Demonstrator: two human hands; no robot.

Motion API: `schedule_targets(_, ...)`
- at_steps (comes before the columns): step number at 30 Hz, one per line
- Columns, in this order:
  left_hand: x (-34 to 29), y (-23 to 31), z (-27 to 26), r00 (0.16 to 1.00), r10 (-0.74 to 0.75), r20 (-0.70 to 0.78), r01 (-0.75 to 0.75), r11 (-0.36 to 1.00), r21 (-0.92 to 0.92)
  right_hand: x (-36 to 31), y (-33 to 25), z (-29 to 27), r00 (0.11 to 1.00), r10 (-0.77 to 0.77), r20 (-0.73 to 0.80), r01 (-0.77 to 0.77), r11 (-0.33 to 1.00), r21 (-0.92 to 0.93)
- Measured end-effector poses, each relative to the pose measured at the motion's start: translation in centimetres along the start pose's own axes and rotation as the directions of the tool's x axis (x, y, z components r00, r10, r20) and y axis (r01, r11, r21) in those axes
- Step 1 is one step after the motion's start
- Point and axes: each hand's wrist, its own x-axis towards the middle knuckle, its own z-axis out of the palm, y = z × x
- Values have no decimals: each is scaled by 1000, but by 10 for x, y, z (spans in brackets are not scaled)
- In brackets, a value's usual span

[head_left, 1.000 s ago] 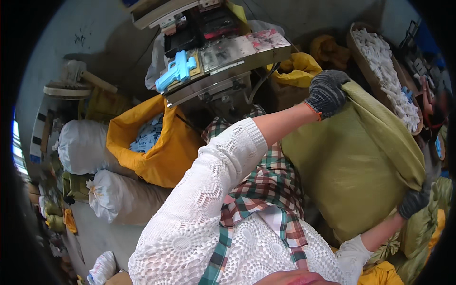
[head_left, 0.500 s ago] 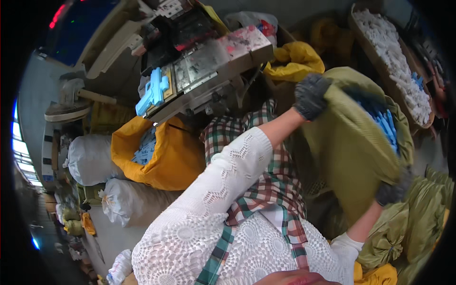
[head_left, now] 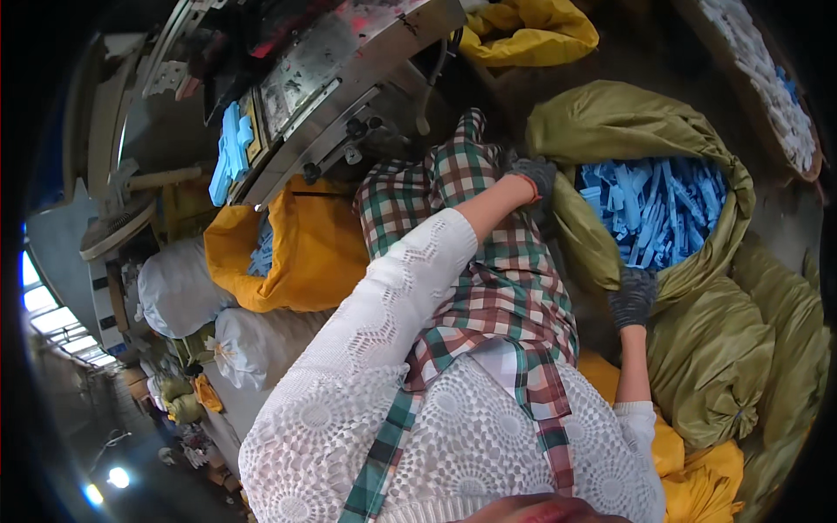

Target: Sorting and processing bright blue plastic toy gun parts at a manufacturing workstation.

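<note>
The olive sack (head_left: 610, 131) stands on the floor at the person's right, mouth pulled wide, with blue plastic pieces (head_left: 649, 205) filling it. The opening looks done; the pieces lie untouched inside. A yellow sack (head_left: 296, 253) with more blue pieces sits under the machine (head_left: 349, 70) at the left; tied olive sacks (head_left: 715, 366) lie at the lower right. The gloved left hand (head_left: 534, 174) has its grip closed on the sack's near rim; the gloved right hand (head_left: 632, 296) pinches the lower rim.
</note>
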Motion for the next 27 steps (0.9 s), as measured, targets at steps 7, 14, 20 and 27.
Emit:
schedule_targets(7,3,56,-14,891,-171,-421,104,979,-177,-33,-44,32,913,-187,362,208,978,-19)
schedule_targets(14,40,16,37,779,-584,-226,311,674,-670,-72,-66,145,997,-77,31,72,990,119)
schedule_targets(20,42,0,34,623,-669,-405,477,736,-480,-67,-55,147,952,-193,236,163,976,142)
schedule_targets(27,70,-8,19,595,-442,-671,-174,744,-645,-55,-56,114,811,-199,550,125,977,170)
